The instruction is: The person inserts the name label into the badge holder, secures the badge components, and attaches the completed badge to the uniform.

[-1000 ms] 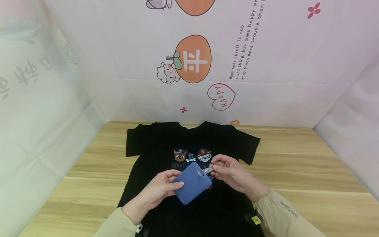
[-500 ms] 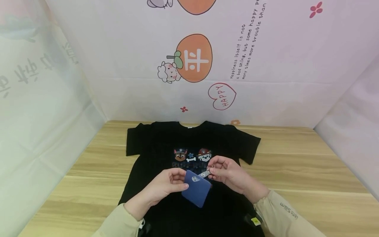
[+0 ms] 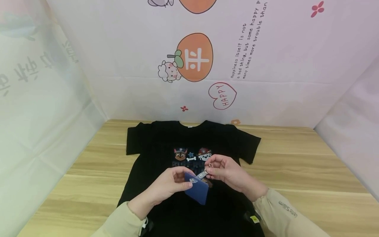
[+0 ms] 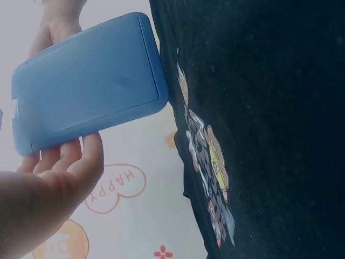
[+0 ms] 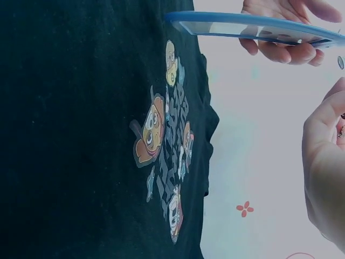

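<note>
A blue badge holder (image 3: 197,193) is held up over a black T-shirt (image 3: 164,138) that lies flat with printed cartoon dogs on its chest. My left hand (image 3: 170,182) grips the holder at its slotted end, thumb on one face and fingers behind. The holder hangs tilted, and its smooth side fills much of the left wrist view (image 4: 86,81). A short strap clip (image 3: 201,175) comes out of the slot. The far end of that clip is pinched between thumb and fingertips of my right hand (image 3: 226,172), which partly cover its metal part.
The shirt lies on a wood-grain table (image 3: 296,158). A white printed curtain (image 3: 133,49) stands along the table's back edge, with more white sheeting (image 3: 44,115) at the left and right sides. Dark wrist devices show at both cuffs.
The badge holder has turned from facing upward to a steep tilt, its slotted end now up by my left thumb. My left hand has shifted slightly right; my right hand keeps pinching the strap clip.
</note>
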Motion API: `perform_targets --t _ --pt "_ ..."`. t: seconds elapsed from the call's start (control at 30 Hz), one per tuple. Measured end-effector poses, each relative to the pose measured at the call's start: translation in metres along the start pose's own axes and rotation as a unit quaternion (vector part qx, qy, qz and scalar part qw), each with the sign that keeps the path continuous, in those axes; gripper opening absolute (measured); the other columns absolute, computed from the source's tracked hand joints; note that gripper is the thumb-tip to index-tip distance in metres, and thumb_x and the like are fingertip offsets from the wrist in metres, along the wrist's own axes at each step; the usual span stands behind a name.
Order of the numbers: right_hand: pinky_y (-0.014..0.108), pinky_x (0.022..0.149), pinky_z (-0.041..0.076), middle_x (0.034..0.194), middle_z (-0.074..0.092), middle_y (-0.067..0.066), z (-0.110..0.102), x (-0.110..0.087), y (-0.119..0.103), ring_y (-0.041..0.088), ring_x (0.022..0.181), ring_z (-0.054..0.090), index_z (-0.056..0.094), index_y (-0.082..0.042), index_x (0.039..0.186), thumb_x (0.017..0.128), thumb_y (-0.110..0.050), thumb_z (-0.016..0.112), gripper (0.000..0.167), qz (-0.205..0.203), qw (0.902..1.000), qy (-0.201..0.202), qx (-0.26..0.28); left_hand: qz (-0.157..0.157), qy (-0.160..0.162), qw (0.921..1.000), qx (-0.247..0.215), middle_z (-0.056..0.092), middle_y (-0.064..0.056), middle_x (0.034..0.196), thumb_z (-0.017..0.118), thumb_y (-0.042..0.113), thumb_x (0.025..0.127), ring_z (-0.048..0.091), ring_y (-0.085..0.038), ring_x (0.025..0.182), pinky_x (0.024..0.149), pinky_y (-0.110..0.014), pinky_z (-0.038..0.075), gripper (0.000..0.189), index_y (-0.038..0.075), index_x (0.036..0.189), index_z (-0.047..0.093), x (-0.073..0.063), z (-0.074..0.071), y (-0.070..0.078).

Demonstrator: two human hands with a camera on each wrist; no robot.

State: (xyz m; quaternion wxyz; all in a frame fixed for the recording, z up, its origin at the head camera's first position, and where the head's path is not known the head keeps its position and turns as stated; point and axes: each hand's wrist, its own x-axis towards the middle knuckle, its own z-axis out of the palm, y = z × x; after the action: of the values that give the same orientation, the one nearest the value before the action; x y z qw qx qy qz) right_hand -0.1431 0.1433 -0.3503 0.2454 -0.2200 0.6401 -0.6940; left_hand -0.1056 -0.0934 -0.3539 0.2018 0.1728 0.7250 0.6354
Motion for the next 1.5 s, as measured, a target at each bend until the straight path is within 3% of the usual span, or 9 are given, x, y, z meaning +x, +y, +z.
perform_targets --t 0.17,0.37,0.47,0.63,0.83,1.07,1.2,1.3,1.5 --pt "0.019 0.073 0.055 0.084 0.065 -0.005 0.002 0.005 -0.005 0.005 0.076 0.063 0.056 -0.005 0.105 0.091 -0.012 0.063 0.018 0.007 0.9988 0.033 -0.035 -0.008 0.013 0.9997 0.02 0.053 0.004 0.074 0.061 0.015 0.092 0.046 -0.011 0.066 0.062 -0.025 0.04 0.028 -0.004 0.113 0.06 0.003 0.001 0.002" --pt "0.019 0.072 0.055 0.084 0.067 -0.008 0.002 0.009 -0.009 0.004 0.075 0.062 0.056 0.011 0.115 0.09 -0.015 0.065 0.037 0.001 0.9956 0.068 -0.065 -0.007 0.014 0.9998 0.011 0.044 0.004 0.069 0.058 0.02 0.095 0.041 -0.01 0.061 0.059 -0.022 0.036 0.031 -0.004 0.114 0.059 0.005 0.002 0.004" --pt "0.02 0.071 0.055 0.08 0.066 -0.008 0.003 0.01 -0.011 0.004 0.072 0.06 0.056 0.013 0.117 0.089 -0.014 0.066 0.04 -0.007 0.9917 0.077 -0.103 -0.003 0.018 0.9996 0.02 0.044 0.004 0.068 0.058 0.021 0.095 0.041 -0.01 0.061 0.058 -0.021 0.037 0.031 -0.004 0.113 0.06 0.006 0.003 0.003" --pt "0.024 0.068 0.054 0.079 0.066 -0.004 0.005 0.011 -0.018 0.006 0.069 0.058 0.061 0.008 0.116 0.088 -0.012 0.066 0.034 -0.025 0.9797 0.087 -0.178 0.034 0.028 0.9969 0.066 0.041 0.003 0.064 0.061 0.02 0.092 0.039 -0.008 0.059 0.056 -0.02 0.036 0.026 -0.001 0.107 0.063 0.009 0.004 0.001" --pt "0.024 0.069 0.055 0.087 0.071 0.01 0.008 0.011 -0.023 0.009 0.072 0.062 0.061 0.007 0.111 0.087 -0.009 0.067 0.03 -0.038 0.9787 0.082 -0.184 0.084 0.027 0.9905 0.105 0.041 0.005 0.059 0.062 0.016 0.091 0.036 -0.005 0.053 0.052 -0.018 0.034 0.02 -0.001 0.1 0.066 0.01 0.007 0.001" --pt "0.024 0.067 0.055 0.088 0.069 0.017 0.012 0.01 -0.024 0.007 0.072 0.062 0.063 0.008 0.108 0.087 -0.006 0.067 0.026 -0.073 0.9733 0.073 -0.205 0.1 0.017 0.9891 0.107 0.054 0.0 0.068 0.062 0.016 0.09 0.038 -0.003 0.054 0.053 -0.019 0.037 0.023 -0.004 0.1 0.066 0.01 0.006 0.002" --pt "0.023 0.064 0.054 0.086 0.069 0.016 0.014 0.009 -0.025 0.01 0.071 0.063 0.064 0.007 0.107 0.086 -0.006 0.067 0.024 -0.093 0.9695 0.07 -0.216 0.111 0.004 0.9888 0.1 0.064 -0.015 0.086 0.06 0.016 0.092 0.048 -0.004 0.065 0.061 -0.02 0.043 0.024 -0.006 0.1 0.065 0.012 0.007 0.002" --pt "0.023 0.062 0.053 0.086 0.068 0.018 0.015 0.008 -0.026 0.009 0.07 0.062 0.066 0.006 0.105 0.086 -0.006 0.067 0.022 -0.104 0.965 0.072 -0.23 0.106 -0.002 0.9888 0.105 0.065 -0.019 0.097 0.058 0.017 0.093 0.053 -0.005 0.079 0.069 -0.021 0.046 0.025 -0.005 0.099 0.066 0.013 0.007 0.002" --pt "0.023 0.062 0.054 0.086 0.067 0.016 0.017 0.006 -0.029 0.005 0.067 0.059 0.068 0.005 0.101 0.086 -0.005 0.067 0.018 -0.115 0.9586 0.073 -0.25 0.099 -0.004 0.9864 0.131 0.066 -0.014 0.089 0.058 0.017 0.093 0.053 -0.006 0.075 0.065 -0.021 0.046 0.023 -0.003 0.093 0.069 0.016 0.009 0.003"
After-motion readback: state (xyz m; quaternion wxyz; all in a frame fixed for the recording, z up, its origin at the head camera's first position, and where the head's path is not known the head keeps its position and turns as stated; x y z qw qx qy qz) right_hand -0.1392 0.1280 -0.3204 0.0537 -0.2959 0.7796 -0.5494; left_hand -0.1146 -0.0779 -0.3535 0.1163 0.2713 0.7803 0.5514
